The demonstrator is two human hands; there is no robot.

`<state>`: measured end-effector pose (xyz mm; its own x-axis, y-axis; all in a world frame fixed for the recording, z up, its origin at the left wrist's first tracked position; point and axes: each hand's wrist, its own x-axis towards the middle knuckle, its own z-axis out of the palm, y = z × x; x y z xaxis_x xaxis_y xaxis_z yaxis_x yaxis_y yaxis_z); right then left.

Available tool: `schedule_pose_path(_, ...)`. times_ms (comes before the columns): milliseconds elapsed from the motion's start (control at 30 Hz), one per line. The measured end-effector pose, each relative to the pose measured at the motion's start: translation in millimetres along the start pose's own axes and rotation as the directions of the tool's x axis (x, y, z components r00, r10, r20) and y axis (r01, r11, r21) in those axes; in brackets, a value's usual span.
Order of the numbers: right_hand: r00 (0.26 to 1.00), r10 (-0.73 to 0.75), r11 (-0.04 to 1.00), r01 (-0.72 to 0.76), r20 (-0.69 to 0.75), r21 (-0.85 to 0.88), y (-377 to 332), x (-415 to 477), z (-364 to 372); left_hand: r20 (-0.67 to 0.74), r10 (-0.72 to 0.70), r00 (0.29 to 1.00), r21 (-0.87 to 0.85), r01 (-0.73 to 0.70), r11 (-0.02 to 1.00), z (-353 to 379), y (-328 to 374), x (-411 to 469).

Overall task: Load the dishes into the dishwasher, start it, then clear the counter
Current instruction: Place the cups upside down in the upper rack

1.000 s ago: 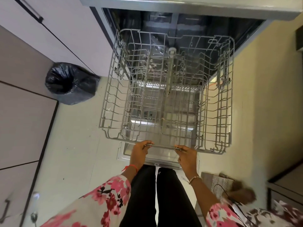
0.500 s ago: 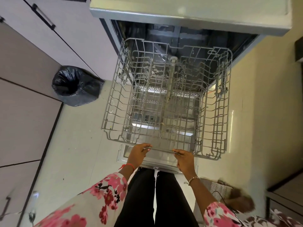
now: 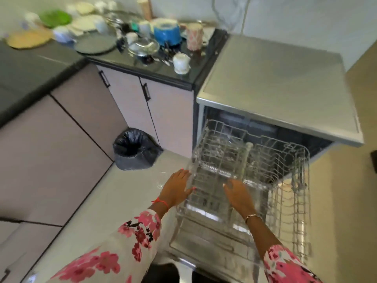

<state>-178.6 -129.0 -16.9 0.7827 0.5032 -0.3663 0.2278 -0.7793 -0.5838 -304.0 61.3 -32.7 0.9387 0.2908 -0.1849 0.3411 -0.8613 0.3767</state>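
Note:
The silver dishwasher [image 3: 275, 84] stands open with its empty wire rack [image 3: 285, 180] pulled far out over the lowered door. My left hand [image 3: 177, 186] hovers open at the rack's left edge, fingers spread, holding nothing. Over the rack's front part my right hand [image 3: 238, 196] is also open and empty. On the dark counter [image 3: 155, 66] left of the dishwasher lie many dirty dishes: a blue pot [image 3: 167, 33], a glass lid [image 3: 143, 46], a grey plate [image 3: 94, 44], a white cup [image 3: 181, 62], a pink patterned mug [image 3: 194, 36], a green plate [image 3: 55, 18] and white plates.
A bin lined with a black bag [image 3: 134, 150] stands on the floor in the corner between the cabinets and the dishwasher. Pale cabinet doors [image 3: 126, 99] run along the left. A beige wall closes the right side.
Both hands have let go of the rack's front bar and lifted, now open. The view has swung up and left, bringing the counter with the dishes into sight.

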Motion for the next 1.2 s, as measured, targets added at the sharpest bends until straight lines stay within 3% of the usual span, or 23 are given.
schedule_pose_path(133,0.992,-0.11,0.973,0.095,-0.057,-0.209,-78,25,37,-0.052,0.035,0.998,0.141,-0.027,0.99,-40,-81,1)
schedule_pose_path(233,0.979,-0.179,0.961,0.152,-0.098,-0.232,-132,35,67,-0.064,0.038,0.997,0.194,-0.025,0.981,-74,-140,-3)
schedule_pose_path(533,0.946,-0.312,0.881,0.254,-0.086,-0.399,-275,69,112,-0.177,-0.014,0.984,0.144,0.04,0.989,-172,-262,5)
schedule_pose_path(1000,0.877,-0.425,0.815,0.264,-0.223,-0.515,-379,246,89,-0.21,-0.008,0.978,0.118,0.034,0.992,-254,-350,172)
schedule_pose_path(1200,0.801,-0.464,0.83,0.244,-0.378,-0.502,-409,317,30,-0.175,0.095,0.98,0.092,-0.08,0.993,-286,-346,258)
